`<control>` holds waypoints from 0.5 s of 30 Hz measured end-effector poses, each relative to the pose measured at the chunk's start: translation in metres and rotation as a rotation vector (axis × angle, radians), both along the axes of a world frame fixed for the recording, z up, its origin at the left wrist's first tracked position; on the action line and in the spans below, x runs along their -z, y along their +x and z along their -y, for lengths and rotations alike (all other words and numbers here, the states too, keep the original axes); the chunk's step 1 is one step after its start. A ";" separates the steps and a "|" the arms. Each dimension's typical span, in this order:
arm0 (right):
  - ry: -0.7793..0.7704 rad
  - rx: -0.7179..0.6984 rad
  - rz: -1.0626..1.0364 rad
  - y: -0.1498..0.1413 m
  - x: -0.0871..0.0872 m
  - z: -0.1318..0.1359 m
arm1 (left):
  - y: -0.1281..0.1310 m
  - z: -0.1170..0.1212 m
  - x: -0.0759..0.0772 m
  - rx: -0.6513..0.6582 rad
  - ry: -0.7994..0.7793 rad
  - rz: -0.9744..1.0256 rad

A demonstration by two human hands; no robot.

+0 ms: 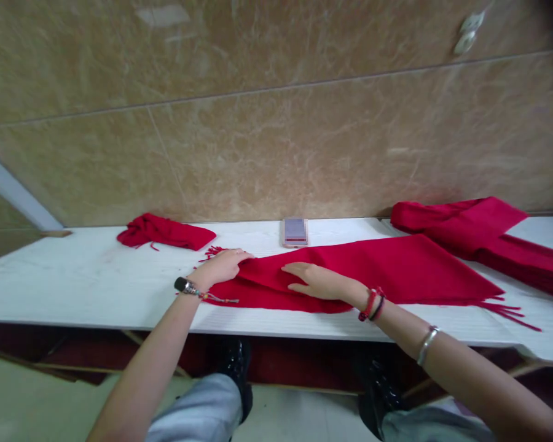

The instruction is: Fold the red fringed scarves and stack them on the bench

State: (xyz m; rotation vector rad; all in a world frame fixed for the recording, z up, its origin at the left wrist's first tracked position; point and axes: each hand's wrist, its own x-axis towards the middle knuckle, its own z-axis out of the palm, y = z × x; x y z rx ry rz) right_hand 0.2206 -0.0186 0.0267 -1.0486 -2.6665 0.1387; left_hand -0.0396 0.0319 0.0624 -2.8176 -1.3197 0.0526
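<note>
A red scarf [387,264] with fringed ends lies lengthwise on the white table, with a slack fold near its left part. My left hand [223,267] rests on the scarf's left end beside the fringe, fingers stretched along the far edge. On the middle of the cloth, my right hand [320,280] lies flat, fingers extended and thumb apart. Neither hand visibly grips the fabric.
A smaller bundled red cloth [172,233] lies at the back left. More red scarves [461,224] are heaped at the right. A phone [295,232] sits by the tiled wall [276,141], behind the white table [96,288]. A socket [469,32] is on the wall.
</note>
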 end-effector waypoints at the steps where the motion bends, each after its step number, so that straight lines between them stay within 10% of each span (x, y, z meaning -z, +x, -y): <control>1: 0.024 0.004 -0.003 -0.003 0.008 0.002 | -0.004 0.003 0.001 -0.018 0.014 -0.014; 8: 0.067 0.030 -0.050 0.001 0.034 0.006 | -0.022 0.004 0.001 -0.327 0.252 -0.083; 15: 0.057 0.032 -0.048 0.000 0.031 0.006 | -0.012 -0.012 0.006 -0.398 0.044 0.036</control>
